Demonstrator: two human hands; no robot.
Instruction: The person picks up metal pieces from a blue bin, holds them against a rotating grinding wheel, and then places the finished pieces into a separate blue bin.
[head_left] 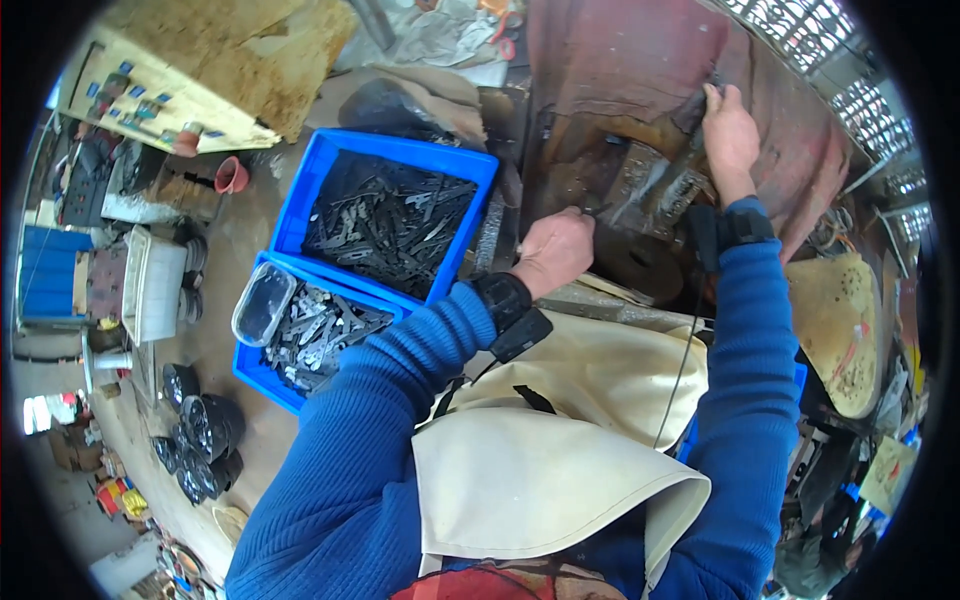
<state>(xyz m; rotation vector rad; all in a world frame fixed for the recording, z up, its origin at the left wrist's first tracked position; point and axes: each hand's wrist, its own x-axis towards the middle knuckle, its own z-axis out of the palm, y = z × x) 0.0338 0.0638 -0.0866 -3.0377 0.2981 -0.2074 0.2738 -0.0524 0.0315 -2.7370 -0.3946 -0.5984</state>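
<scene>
My left hand (558, 250) is closed beside the greasy metal fixture (640, 180) on the bench. A small dark tip shows at its fingers; the rest of what it pinches is hidden. Farther off to the right, my right hand (730, 135) is raised and wrapped round a dark bar, whose end pokes out above the fingers. Left of my left hand stands a blue bin (310, 190) heaped with thin dark metal strips (390, 220). A second blue bin (262, 375) nearer to me has shinier metal pieces (318, 335).
A clear plastic tub (265, 305) rests on the nearer bin's corner. Several black round cups (210, 425) and a small red cup (231, 175) stand to the left. A brown-stained panel (835, 330) lies right of my right arm. A thin cable (682, 380) hangs beside that arm.
</scene>
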